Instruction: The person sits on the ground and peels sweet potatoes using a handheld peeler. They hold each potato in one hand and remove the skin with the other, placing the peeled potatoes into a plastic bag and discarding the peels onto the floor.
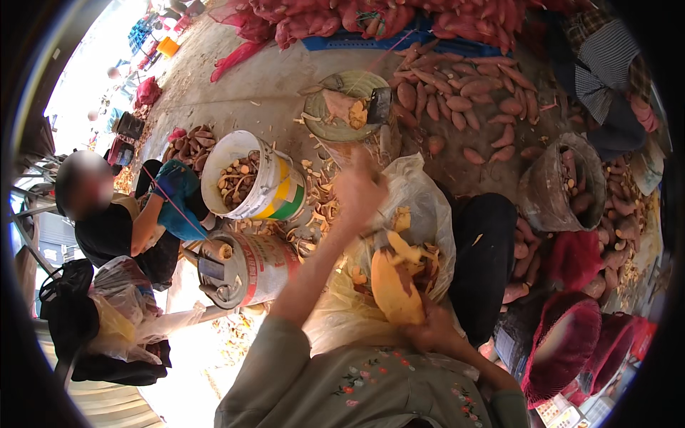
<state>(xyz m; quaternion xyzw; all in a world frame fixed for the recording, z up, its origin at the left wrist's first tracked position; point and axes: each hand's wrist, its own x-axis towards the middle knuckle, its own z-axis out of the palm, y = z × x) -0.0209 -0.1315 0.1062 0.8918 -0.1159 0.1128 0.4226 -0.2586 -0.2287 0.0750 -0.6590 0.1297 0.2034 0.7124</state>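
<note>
My right hand (428, 323) grips a large, mostly peeled sweet potato (393, 289) by its lower end. Orange flesh shows on it, with a patch of reddish skin on one side. Above it, my left hand (361, 184) is blurred, its fingers curled around a thin blade-like tool (372, 231) that is hard to make out. Loose peel strips (404, 247) lie or hang between the tool and the sweet potato. Beneath both hands a clear plastic bag (420, 179) spreads over my lap, with peelings (431, 259) in it.
Ahead, a cut sweet potato (340, 106) and a cleaver blade (380, 105) rest on a round bucket top (326, 128). Unpeeled sweet potatoes (463, 88) cover the floor beyond. A white bucket (257, 176) and a seated person (101, 224) are left; a dirty bucket (540, 179) stands right.
</note>
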